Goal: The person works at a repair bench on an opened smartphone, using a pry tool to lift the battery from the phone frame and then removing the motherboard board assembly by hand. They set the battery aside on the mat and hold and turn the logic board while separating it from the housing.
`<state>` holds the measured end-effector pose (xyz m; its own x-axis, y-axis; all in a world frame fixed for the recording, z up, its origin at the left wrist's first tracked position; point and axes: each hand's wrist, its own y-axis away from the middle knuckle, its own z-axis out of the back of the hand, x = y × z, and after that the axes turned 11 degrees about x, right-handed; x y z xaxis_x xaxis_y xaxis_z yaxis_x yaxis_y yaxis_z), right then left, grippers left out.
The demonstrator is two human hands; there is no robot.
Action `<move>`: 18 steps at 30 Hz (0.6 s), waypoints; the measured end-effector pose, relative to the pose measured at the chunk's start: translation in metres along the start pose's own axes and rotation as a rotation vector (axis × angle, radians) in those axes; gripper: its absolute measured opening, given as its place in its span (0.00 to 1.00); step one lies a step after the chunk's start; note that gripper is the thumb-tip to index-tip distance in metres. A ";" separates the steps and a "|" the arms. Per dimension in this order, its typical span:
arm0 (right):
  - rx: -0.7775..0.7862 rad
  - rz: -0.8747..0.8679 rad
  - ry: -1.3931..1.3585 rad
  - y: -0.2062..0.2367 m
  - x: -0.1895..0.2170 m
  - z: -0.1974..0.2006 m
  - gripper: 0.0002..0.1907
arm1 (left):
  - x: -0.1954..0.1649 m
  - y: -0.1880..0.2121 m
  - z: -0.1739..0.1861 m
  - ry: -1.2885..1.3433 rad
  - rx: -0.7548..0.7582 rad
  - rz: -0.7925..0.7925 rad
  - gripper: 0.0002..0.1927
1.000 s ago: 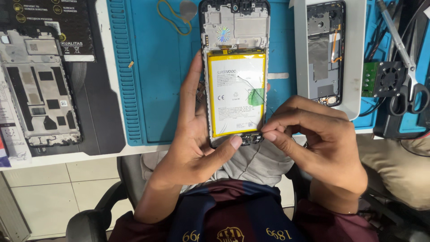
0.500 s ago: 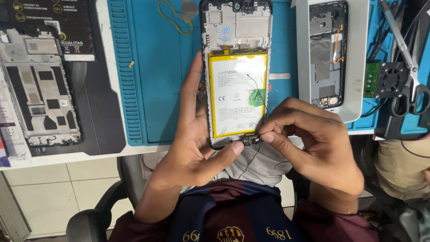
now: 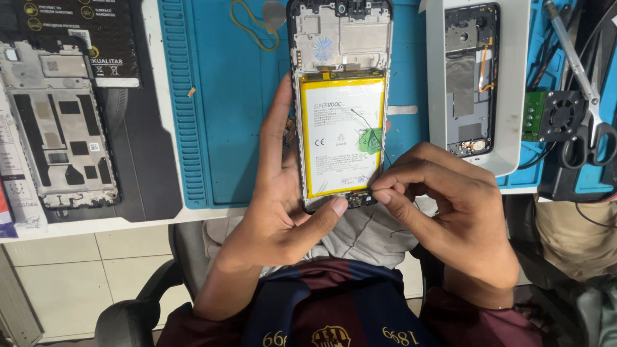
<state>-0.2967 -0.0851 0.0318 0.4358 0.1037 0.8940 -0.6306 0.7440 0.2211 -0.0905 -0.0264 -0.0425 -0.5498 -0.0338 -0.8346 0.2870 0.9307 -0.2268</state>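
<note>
Centrally, the left hand cradles the opened phone while the right hand pinches its small bottom board; seating it likely demands careful alignment.

Single head-worn view, looking steeply down from above the seated person; close range; blue work mat at far edge, lap and chair near; no second view.

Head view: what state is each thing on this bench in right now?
Opened phone: back cover off, yellow-edged battery exposed, held over the blue mat.
Left hand: cradles the phone, thumb at its bottom edge.
Right hand: fingers pinched at the phone's bottom.
Second phone: open, lying flat.
Scissors: closed.
</note>
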 end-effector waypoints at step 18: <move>0.024 0.080 0.057 -0.001 -0.005 0.001 0.08 | -0.014 -0.013 -0.002 0.045 -0.009 0.049 0.53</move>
<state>-0.2991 -0.0872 0.0272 0.4189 0.1999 0.8857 -0.6798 0.7157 0.1601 -0.0879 -0.0370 -0.0273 -0.5703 0.0280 -0.8210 0.3076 0.9340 -0.1818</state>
